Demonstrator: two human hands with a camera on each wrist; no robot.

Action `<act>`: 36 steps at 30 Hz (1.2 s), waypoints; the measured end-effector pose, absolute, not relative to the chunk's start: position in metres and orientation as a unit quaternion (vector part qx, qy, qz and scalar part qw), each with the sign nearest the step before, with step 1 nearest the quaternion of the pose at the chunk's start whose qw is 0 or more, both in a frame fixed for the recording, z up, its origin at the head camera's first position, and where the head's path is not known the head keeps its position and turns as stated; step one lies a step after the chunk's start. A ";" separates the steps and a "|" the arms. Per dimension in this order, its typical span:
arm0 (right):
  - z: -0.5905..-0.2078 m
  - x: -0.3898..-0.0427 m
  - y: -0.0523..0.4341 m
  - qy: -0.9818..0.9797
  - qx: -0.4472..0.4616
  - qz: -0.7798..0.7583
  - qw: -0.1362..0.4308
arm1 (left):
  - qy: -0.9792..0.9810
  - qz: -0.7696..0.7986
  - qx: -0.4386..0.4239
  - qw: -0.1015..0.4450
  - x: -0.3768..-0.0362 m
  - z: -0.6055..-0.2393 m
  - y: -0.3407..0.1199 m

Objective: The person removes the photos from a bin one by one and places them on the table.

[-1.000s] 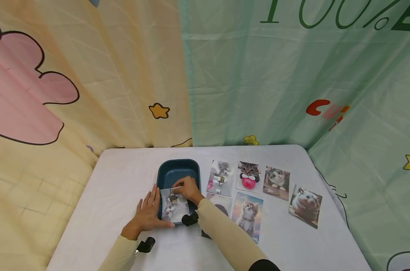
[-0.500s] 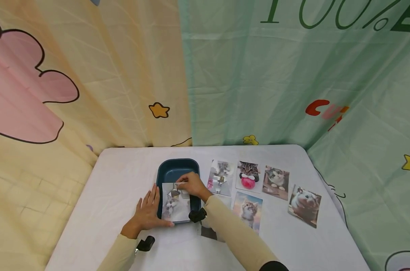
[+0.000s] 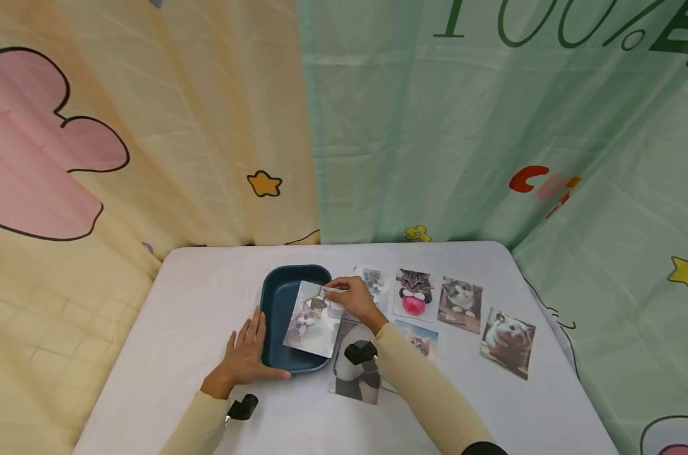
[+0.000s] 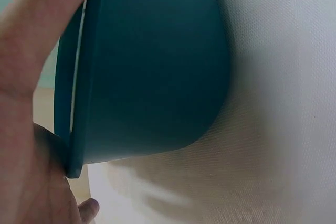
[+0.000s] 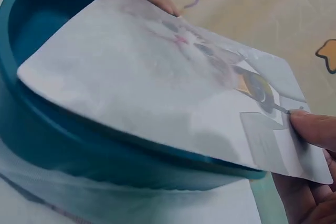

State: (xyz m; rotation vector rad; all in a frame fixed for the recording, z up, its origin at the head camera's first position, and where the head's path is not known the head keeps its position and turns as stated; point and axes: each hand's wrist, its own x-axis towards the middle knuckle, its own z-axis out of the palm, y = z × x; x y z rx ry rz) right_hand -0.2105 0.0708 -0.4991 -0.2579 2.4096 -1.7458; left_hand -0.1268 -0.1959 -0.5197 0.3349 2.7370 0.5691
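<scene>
Two hands work at a teal tray (image 3: 275,297) that sits near the middle of the white table (image 3: 207,284), a little toward its left edge. The right hand (image 3: 355,300) pinches the far corner of a cat photo (image 3: 314,319) between thumb and fingertips — the card is tilted, its near edge resting on the tray's right rim and its far end lifted clear. In the right wrist view the thumb (image 5: 312,129) presses on the photo's corner. The left hand (image 3: 247,354) lies with fingers straight, flat against the tray's left wall and near corner, holding nothing.

Right of the tray, toward the table's far edge, lie more photos — a kitten with a red ball (image 3: 414,294), a cat on a wooden surface (image 3: 460,303), and a hamster (image 3: 505,341) nearest the right edge. Another print (image 3: 355,376) lies just beside the tray's near right corner, partly under the right forearm.
</scene>
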 end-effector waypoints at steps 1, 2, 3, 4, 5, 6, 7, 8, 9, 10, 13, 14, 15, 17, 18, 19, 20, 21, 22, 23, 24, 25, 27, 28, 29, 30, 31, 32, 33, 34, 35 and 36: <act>-0.498 -0.209 0.074 0.803 -0.079 -0.586 0.075 | 0.959 0.201 0.117 0.162 -0.127 -0.520 -0.196; -0.498 -0.208 0.078 0.802 -0.075 -0.588 0.069 | 0.959 0.204 0.118 0.158 -0.127 -0.520 -0.196; -0.497 -0.207 0.082 0.801 -0.068 -0.591 0.066 | 0.958 0.205 0.118 0.159 -0.128 -0.520 -0.196; -0.498 -0.205 0.087 0.799 -0.063 -0.594 0.062 | 0.958 0.203 0.117 0.163 -0.128 -0.520 -0.197; -0.499 -0.204 0.092 0.800 -0.059 -0.594 0.058 | 0.958 0.205 0.117 0.162 -0.128 -0.520 -0.197; -0.499 -0.201 0.099 0.798 -0.054 -0.597 0.058 | 0.959 0.203 0.117 0.162 -0.128 -0.520 -0.197; -0.500 -0.199 0.106 0.798 -0.051 -0.598 0.056 | 0.959 0.202 0.118 0.163 -0.128 -0.520 -0.196; -0.502 -0.197 0.114 0.797 -0.050 -0.600 0.054 | 0.959 0.200 0.119 0.163 -0.128 -0.521 -0.196; -0.503 -0.194 0.122 0.795 -0.045 -0.602 0.056 | 0.959 0.199 0.118 0.165 -0.128 -0.521 -0.197; -0.504 -0.191 0.131 0.795 -0.047 -0.603 0.053 | 0.959 0.199 0.118 0.164 -0.128 -0.520 -0.197; -0.507 -0.181 0.160 0.795 -0.027 -0.604 0.054 | 0.958 0.203 0.119 0.161 -0.127 -0.520 -0.197; -0.508 -0.177 0.170 0.796 -0.020 -0.603 0.053 | 0.958 0.205 0.120 0.161 -0.127 -0.519 -0.197; -0.508 -0.173 0.181 0.799 -0.011 -0.599 0.052 | 0.958 0.205 0.121 0.160 -0.127 -0.519 -0.197; -0.509 -0.165 0.201 0.806 0.010 -0.589 0.052 | 0.957 0.206 0.122 0.161 -0.126 -0.519 -0.198; -0.510 -0.161 0.211 0.809 0.021 -0.586 0.052 | 0.957 0.206 0.122 0.162 -0.126 -0.518 -0.198; -0.512 -0.157 0.221 0.812 0.030 -0.581 0.049 | 0.957 0.207 0.122 0.163 -0.126 -0.518 -0.198; -0.513 -0.154 0.230 0.813 0.040 -0.578 0.050 | 0.957 0.206 0.122 0.163 -0.127 -0.518 -0.198; -0.514 -0.151 0.239 0.815 0.051 -0.575 0.048 | 0.957 0.207 0.121 0.162 -0.127 -0.518 -0.198; -0.516 -0.147 0.247 0.816 0.063 -0.573 0.048 | 0.957 0.207 0.121 0.162 -0.127 -0.517 -0.198; -0.517 -0.144 0.254 0.816 0.073 -0.572 0.048 | 0.957 0.207 0.120 0.161 -0.127 -0.518 -0.199; -0.518 -0.140 0.261 0.817 0.083 -0.568 0.048 | 0.957 0.208 0.120 0.162 -0.126 -0.518 -0.199; -0.519 -0.136 0.267 0.819 0.092 -0.564 0.050 | 0.957 0.208 0.119 0.161 -0.127 -0.518 -0.199; -0.524 -0.128 0.280 0.820 0.098 -0.562 0.047 | 0.958 0.205 0.119 0.160 -0.127 -0.519 -0.199; -0.527 -0.124 0.286 0.820 0.100 -0.562 0.047 | 0.958 0.205 0.120 0.160 -0.127 -0.519 -0.199; -0.529 -0.120 0.292 0.821 0.102 -0.560 0.046 | 0.958 0.204 0.120 0.160 -0.127 -0.520 -0.199; -0.532 -0.117 0.297 0.822 0.105 -0.558 0.044 | 0.958 0.204 0.121 0.160 -0.127 -0.520 -0.199; -0.535 -0.113 0.302 0.824 0.107 -0.554 0.043 | 0.958 0.205 0.121 0.161 -0.127 -0.520 -0.199; -0.537 -0.110 0.307 0.826 0.107 -0.552 0.041 | 0.957 0.206 0.121 0.162 -0.127 -0.520 -0.199; -0.539 -0.107 0.310 0.827 0.110 -0.549 0.041 | 0.957 0.206 0.122 0.162 -0.127 -0.520 -0.199; -0.540 -0.104 0.313 0.829 0.116 -0.546 0.042 | 0.957 0.207 0.122 0.162 -0.126 -0.520 -0.199; -0.541 -0.101 0.316 0.831 0.118 -0.541 0.042 | 0.957 0.207 0.122 0.162 -0.126 -0.520 -0.199; -0.542 -0.098 0.319 0.834 0.123 -0.536 0.044 | 0.957 0.208 0.121 0.162 -0.126 -0.520 -0.199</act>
